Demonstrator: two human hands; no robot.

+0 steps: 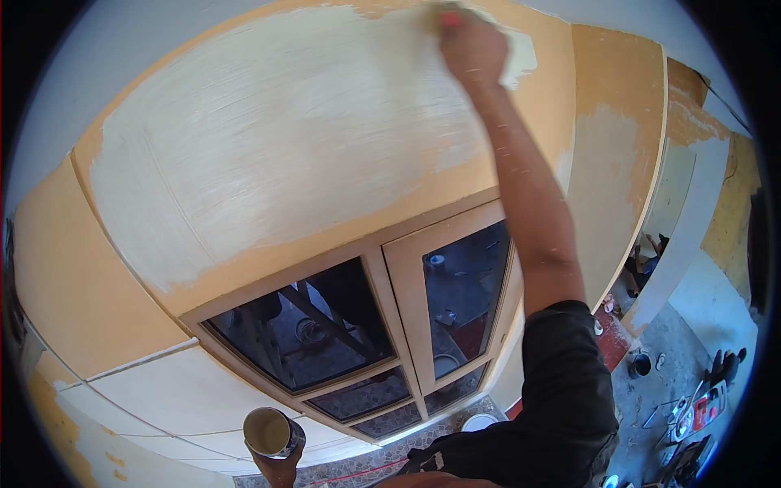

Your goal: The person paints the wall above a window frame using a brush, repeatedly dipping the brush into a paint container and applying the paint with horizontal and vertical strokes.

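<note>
Head view. Gripping in R hand (pixel 474 53) a brush (pixel 446 15); closed round it, arm stretched up. Blurred, so can't make out bristle shape. Located at top of wall (pixel 553 73), nr upper R end of pale coat (pixel 268 106); can't confirm brush/wall contact thru blur.

Holding in L hand (pixel 281 468) an open can (pixel 272 433), low at bottom edge, L of centre. Wrapped round can's lower side; mouth toward camera, tilted slightly. Seen inside: beige-ish; can't tell fill level. Well apart from brush.

Noted on wall: coat broad, streaky, whitish, w/ ragged borders; orange-tan visible round edges, incl. strip just above window frame (pixel 390 317). Set in frame: dark glass w/ reflections, larger panes above, smaller below. Under it, white lower panels (pixel 195 398).

On R: adjoining wall section (pixel 610 154), orange-tan w/ pale patch on lower part. Beyond, at lower R, grey floor (pixel 643 403) w/ dark pot (pixel 640 364) & assorted items, some red, too small to ID. Nr bottom centre, beside black sleeve (pixel 569 366), a white round object (pixel 480 422), partly hidden.
</note>
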